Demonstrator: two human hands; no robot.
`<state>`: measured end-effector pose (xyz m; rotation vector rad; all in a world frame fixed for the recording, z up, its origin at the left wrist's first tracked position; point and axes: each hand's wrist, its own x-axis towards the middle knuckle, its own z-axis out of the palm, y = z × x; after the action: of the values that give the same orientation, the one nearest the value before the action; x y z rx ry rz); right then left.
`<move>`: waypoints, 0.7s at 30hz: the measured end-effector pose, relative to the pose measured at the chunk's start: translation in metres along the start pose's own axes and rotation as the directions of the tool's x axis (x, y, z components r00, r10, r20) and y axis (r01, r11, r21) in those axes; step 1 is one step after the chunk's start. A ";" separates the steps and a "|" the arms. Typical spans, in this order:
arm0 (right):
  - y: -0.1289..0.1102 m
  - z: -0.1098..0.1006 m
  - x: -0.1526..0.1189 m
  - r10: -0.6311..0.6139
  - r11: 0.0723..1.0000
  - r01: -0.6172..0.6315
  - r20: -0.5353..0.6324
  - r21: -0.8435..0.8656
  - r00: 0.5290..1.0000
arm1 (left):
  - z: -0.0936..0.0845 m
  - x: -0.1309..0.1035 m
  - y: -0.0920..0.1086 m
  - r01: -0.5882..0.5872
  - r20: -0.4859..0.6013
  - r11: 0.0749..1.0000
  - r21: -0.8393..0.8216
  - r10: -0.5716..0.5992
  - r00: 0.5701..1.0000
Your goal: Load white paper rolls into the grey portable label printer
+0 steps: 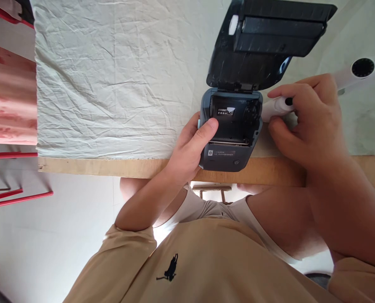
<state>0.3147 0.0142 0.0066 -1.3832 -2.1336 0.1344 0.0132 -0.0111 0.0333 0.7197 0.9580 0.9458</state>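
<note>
Shirt (212,261), edge-side device (228,139), broad cloth (112,84) leftward

Our left hand (195,145) grips the dark device (220,162), its lid (247,63) wide open, and our right hand (315,122) pinches a white object (274,108) right beside it

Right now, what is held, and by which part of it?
The left hand holds the open dark device by its left side. The right hand has its fingers at a white object; whether it grips, I cannot tell.
</note>
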 end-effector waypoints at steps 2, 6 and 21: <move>0.001 0.001 -0.001 -0.001 1.000 0.002 0.012 -0.020 1.000 | 0.000 0.000 0.000 0.000 0.001 1.000 -0.001 0.000 1.000; 0.001 0.001 -0.001 0.025 0.998 -0.024 0.028 -0.056 0.999 | 0.000 0.000 -0.001 0.000 0.009 1.000 -0.007 0.000 1.000; 0.005 0.007 0.003 0.028 0.999 -0.028 -0.017 0.015 0.999 | 0.002 0.002 -0.001 -0.008 0.001 1.000 -0.027 0.008 1.000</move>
<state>0.3138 0.0207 0.0001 -1.4013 -2.0953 0.1484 0.0159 -0.0098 0.0322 0.7014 0.9408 0.9636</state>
